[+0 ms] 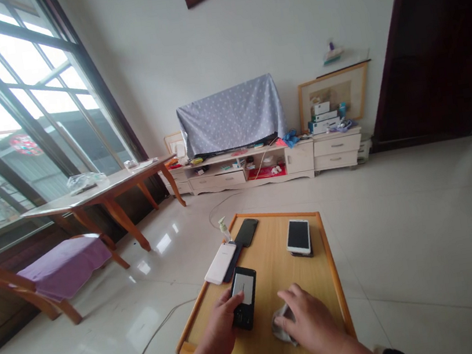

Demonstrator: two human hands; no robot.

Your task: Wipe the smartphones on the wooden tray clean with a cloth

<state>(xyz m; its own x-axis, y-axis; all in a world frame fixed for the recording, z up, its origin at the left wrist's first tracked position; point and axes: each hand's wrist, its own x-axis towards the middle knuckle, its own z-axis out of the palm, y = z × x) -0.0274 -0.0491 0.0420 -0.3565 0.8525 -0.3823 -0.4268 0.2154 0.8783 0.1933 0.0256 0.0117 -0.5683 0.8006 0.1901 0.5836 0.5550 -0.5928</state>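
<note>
My left hand (223, 322) is wrapped round a black phone (246, 293), its thumb lying on the front; a pale area shows on the upper half. To the right, my right hand (310, 316) has its thumb and fingers on a crumpled grey cloth (284, 334) at the tabletop. Beyond the left hand lies a white phone (220, 263), partly over a dark one (234, 262). Another black phone (247, 231) is farther back. At the far right, a white phone with a dark screen (299, 234) rests on top of another dark device.
The small wooden table (277, 221) has a raised rim. A pump bottle (224, 229) stands by its left edge. A cable (160, 325) runs over the floor at left. Farther off are a chair with a purple cover (66, 265), a long table (109, 186) and a low cabinet (299, 162).
</note>
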